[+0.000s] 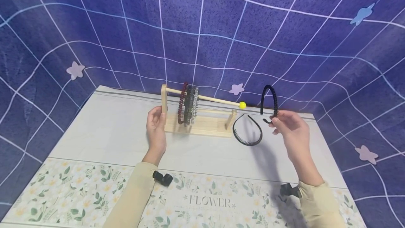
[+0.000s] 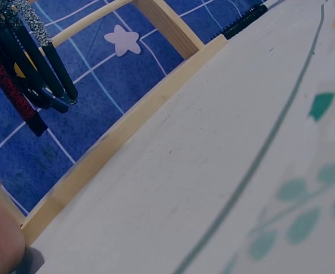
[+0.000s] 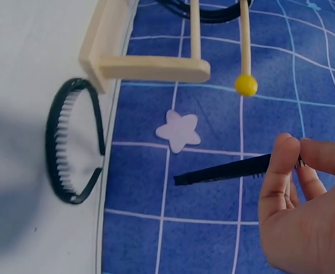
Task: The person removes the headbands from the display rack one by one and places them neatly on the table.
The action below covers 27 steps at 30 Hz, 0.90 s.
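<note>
A pale wooden headband stand [image 1: 205,127] has its left upright gripped by my left hand [image 1: 155,129], thumb against the wood. Several headbands [image 1: 190,105], dark red, black and glittery silver, hang bunched on its upper rod [image 1: 221,100], which ends in a yellow ball [image 1: 242,105]. To the right, my right hand [image 1: 294,127] pinches a black toothed headband [image 1: 269,97] between thumb and fingers, raised beyond the rod's ball end. The right wrist view shows this headband [image 3: 224,171] edge-on. Only a bit of my left hand [image 2: 1,234] enters the left wrist view.
Another black toothed headband [image 1: 248,143] lies on the white table [image 1: 120,129] beside the stand's right end. A lower rod [image 1: 215,112] meets the shorter right upright [image 1: 231,120]. Blue gridded cloth [image 1: 190,27] with star shapes rises behind. A floral mat strip [image 1: 202,200] covers the front.
</note>
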Tool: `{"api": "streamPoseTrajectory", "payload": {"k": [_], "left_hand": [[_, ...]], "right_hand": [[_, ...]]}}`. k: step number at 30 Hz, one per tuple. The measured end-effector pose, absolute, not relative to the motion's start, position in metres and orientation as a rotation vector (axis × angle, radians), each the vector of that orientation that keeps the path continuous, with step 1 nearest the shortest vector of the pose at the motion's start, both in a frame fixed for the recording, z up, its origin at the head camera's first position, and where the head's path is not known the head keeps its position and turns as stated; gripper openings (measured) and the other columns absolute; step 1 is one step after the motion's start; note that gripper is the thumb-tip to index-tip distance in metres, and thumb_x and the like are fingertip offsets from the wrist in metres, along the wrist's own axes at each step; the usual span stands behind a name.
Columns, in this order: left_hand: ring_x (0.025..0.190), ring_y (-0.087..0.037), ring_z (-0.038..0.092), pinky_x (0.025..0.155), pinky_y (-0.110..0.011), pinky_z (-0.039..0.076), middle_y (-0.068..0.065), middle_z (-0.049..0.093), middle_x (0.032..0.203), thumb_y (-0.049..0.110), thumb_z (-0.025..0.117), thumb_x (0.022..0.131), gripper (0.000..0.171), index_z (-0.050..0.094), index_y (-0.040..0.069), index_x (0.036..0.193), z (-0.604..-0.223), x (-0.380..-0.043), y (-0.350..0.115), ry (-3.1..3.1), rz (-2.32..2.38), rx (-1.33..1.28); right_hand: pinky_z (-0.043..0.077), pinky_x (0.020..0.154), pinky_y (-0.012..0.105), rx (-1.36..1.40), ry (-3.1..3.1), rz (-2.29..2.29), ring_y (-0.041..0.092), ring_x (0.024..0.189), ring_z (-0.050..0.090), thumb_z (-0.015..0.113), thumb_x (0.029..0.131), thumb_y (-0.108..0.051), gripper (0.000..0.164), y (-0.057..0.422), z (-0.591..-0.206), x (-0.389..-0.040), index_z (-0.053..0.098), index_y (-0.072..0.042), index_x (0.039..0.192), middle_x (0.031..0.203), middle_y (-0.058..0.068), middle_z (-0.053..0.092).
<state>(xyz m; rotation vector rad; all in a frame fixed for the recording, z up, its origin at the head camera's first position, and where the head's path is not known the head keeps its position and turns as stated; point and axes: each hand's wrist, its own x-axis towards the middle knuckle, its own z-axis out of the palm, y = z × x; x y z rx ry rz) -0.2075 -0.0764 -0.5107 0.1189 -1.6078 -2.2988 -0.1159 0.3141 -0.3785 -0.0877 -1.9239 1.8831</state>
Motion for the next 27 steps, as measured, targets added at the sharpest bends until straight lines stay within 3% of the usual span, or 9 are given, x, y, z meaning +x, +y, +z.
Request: {"api": "streamPoseTrajectory", "payload": {"k": [5, 14, 23, 27], "left_hand": [[0.149, -0.022, 0.053, 0.129, -0.040, 0.040, -0.003, 0.064, 0.148, 0.007, 0.056, 0.115, 0.027, 0.062, 0.017, 0.140, -0.510, -0.208, -0.077, -1.606, -2.302, 0.112], [0.151, -0.022, 0.051, 0.130, -0.040, 0.039, -0.004, 0.061, 0.151, 0.011, 0.055, 0.116, 0.028, 0.059, 0.014, 0.144, -0.508, -0.209, -0.076, -1.641, -2.295, 0.108], [0.151, -0.022, 0.052, 0.130, -0.040, 0.040, -0.005, 0.062, 0.151, 0.009, 0.056, 0.116, 0.027, 0.060, 0.016, 0.142, -0.509, -0.208, -0.076, -1.625, -2.302, 0.113], [0.150, -0.021, 0.052, 0.130, -0.039, 0.040, -0.005, 0.062, 0.151, 0.009, 0.056, 0.116, 0.027, 0.061, 0.018, 0.140, -0.509, -0.207, -0.076, -1.626, -2.302, 0.119]], "right_hand": [[0.062, 0.063, 0.022, -0.111, -1.977, 1.898, 0.011, 0.074, 0.076, 0.069, 0.100, 0.016, 0.016, 0.328, -0.383, -0.114, 0.074, 0.005, 0.111, 0.091, 0.001, 0.082], [0.062, 0.064, 0.018, -0.325, -2.118, 1.802, 0.007, 0.074, 0.074, 0.083, 0.100, -0.008, 0.011, 0.357, -0.392, -0.113, 0.075, -0.014, 0.103, 0.090, -0.007, 0.081], [0.061, 0.068, 0.020, -0.277, -2.334, 1.622, 0.009, 0.070, 0.072, 0.084, 0.100, -0.013, 0.006, 0.381, -0.401, -0.105, 0.078, -0.014, 0.098, 0.090, -0.012, 0.078], [0.061, 0.077, 0.018, -0.152, -2.482, 1.494, 0.003, 0.082, 0.075, 0.085, 0.100, -0.013, 0.013, 0.392, -0.406, -0.098, 0.077, -0.006, 0.106, 0.106, -0.018, 0.077]]}}
